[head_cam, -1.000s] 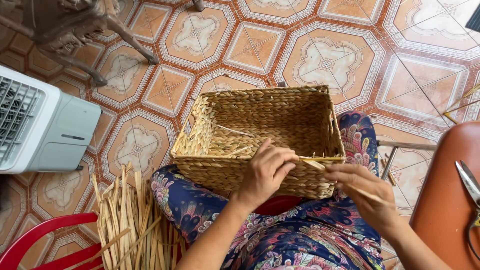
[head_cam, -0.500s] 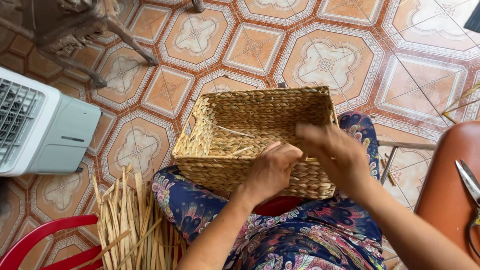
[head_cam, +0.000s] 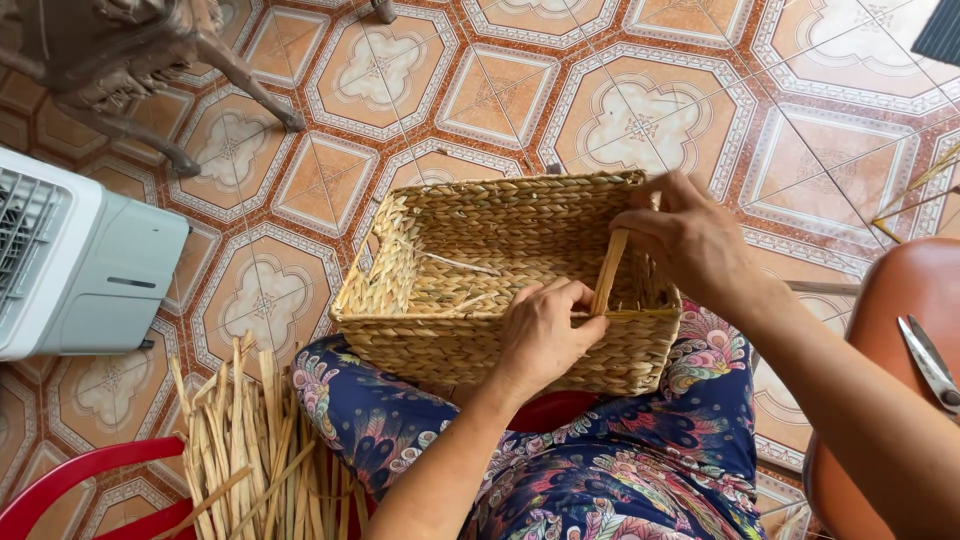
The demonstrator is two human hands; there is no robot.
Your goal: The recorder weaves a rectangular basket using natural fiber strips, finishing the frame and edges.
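The left hand (head_cam: 548,330) pinches the basket (head_cam: 450,300) rim on the lap while the right hand (head_cam: 690,240) fingers squeeze the strip (head_cam: 608,272) above; pull it snug and straight.

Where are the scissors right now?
In the head view the scissors lie at the far right edge, on the orange-brown chair seat, just right of the person's right forearm and away from the woven basket.

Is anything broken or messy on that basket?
Not broken, but a few loose strands lie across the inside of the woven basket, unwoven. One flat strip stands up at the near rim, pinched by the left hand and right hand.
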